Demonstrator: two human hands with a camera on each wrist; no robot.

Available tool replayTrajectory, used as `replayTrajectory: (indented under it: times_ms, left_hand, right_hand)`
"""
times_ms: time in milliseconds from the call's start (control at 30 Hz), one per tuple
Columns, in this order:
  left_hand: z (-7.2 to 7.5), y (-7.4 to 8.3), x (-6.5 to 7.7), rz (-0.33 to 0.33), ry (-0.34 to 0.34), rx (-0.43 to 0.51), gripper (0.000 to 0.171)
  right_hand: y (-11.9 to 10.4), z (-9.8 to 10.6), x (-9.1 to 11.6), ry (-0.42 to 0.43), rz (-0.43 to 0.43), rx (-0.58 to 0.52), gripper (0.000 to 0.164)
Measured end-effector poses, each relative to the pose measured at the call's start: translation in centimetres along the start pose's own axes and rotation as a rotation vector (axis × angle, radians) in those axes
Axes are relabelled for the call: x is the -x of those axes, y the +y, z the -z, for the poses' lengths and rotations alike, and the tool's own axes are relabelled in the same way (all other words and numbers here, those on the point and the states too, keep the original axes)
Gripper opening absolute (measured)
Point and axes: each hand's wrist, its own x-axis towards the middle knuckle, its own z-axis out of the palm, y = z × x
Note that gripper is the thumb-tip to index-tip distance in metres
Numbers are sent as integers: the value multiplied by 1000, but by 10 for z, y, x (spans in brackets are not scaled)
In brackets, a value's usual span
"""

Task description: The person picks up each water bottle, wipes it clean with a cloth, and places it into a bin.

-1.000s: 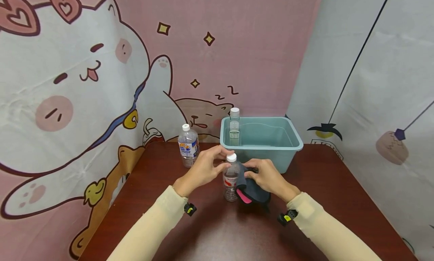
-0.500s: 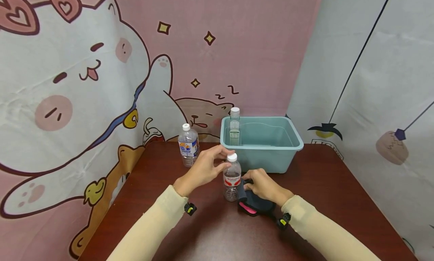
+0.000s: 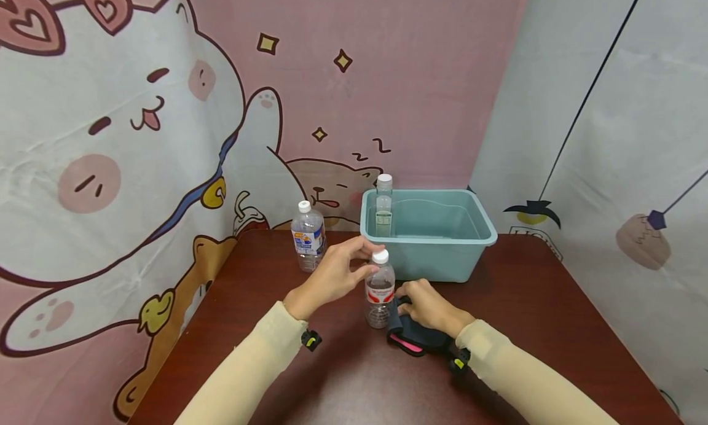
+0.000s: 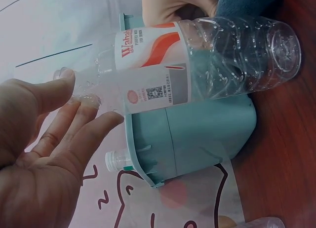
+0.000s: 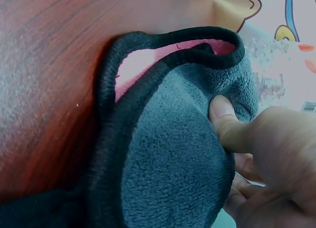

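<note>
In the head view, my left hand [image 3: 338,272] holds a clear plastic water bottle [image 3: 380,296] by its neck, just under the white cap. The bottle stands upright on the table; its red and white label [image 4: 153,65] shows in the left wrist view. My right hand [image 3: 431,305] pinches a folded dark grey plush eye mask [image 5: 173,144] with black edging and a pink lining. The thumb presses on its plush face in the right wrist view. This mask lies low at the table, immediately right of the bottle, and my other right fingers are partly hidden behind it.
Behind the hands stands a light teal plastic bin [image 3: 437,253], with a slim clear bottle [image 3: 384,210] upright inside at its left. A larger clear bottle [image 3: 308,241] with a blue and white label stands left of the bin. The table [image 3: 276,351] is dark reddish wood.
My right hand has moved down and toward me with the eye mask, uncovering more of the bottle's label. The left hand stays at the bottle's neck.
</note>
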Motion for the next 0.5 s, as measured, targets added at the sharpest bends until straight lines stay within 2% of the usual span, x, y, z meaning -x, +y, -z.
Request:
replayTrajectory:
  times_ms: [233, 500]
  left_hand:
    - [-1, 0, 0, -7, -5, 6, 34]
    - [-1, 0, 1, -8, -1, -5, 35]
  right_hand:
    - [0, 2, 5, 21, -72, -38, 24]
    - [0, 10, 7, 43, -134, -133, 28]
